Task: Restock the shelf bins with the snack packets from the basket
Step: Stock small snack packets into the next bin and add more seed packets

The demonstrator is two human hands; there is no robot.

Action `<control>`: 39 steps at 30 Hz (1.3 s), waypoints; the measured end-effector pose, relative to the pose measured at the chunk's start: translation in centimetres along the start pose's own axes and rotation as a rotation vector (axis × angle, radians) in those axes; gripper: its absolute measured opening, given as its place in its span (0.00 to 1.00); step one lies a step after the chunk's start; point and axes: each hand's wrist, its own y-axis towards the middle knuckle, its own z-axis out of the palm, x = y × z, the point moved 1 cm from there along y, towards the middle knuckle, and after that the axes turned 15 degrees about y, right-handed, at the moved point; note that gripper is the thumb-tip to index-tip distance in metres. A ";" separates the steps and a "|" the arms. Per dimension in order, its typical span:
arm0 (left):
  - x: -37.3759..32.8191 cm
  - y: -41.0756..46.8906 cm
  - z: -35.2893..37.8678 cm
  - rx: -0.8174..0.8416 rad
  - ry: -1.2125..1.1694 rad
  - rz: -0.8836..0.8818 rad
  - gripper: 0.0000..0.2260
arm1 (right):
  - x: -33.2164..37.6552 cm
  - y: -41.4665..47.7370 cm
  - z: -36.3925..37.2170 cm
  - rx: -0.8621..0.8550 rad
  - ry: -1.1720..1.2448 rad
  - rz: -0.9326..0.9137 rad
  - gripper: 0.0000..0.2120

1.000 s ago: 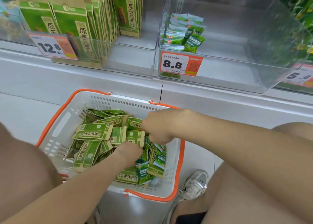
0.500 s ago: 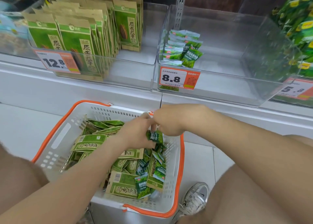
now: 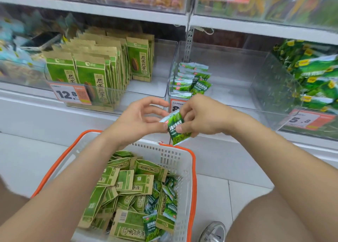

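View from above of a person's two bare arms reaching forward in front of shop shelves. At the centre of the frame, the right hand [image 3: 201, 117] pinches a small green packet [image 3: 175, 127] between thumb and curled fingers. It holds the packet nearly upright in the air, above the far rim of the basket. The left hand [image 3: 139, 120] is just beside it, fingers loosely spread and lightly bent, gripping nothing. Its thumb tip touches the packet's left edge.

In the lower middle of the frame, a white plastic basket [image 3: 176, 161] with an orange rim sits on a pale tiled floor. It holds a loose heap of packets [image 3: 131, 185], mostly flat brown-and-green ones, with a few small dark green ones along the right side.

Behind the hands, on the lowest shelf, a middle clear bin [image 3: 237, 95] holds a short row of small packets [image 3: 191, 79] at its left end, the same green as the held one. Its price tag [image 3: 174, 104] is partly hidden by the hands.

At centre left, another bin holds tall brown-and-green bags [image 3: 95, 73] standing upright in rows, behind a tag reading 12.8 [image 3: 70, 94]. At the right edge, a third bin holds bright green bags [image 3: 314, 73] above a tag reading 5.8 [image 3: 304, 120]. A higher shelf of snacks runs across the top, blurred.

A grey shoe [image 3: 214, 231] shows at the bottom right, near the basket.
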 end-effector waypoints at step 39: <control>-1.6 4.9 3.5 -0.696 0.914 0.300 0.20 | -3.2 11.7 -9.3 -0.508 -0.073 0.378 0.13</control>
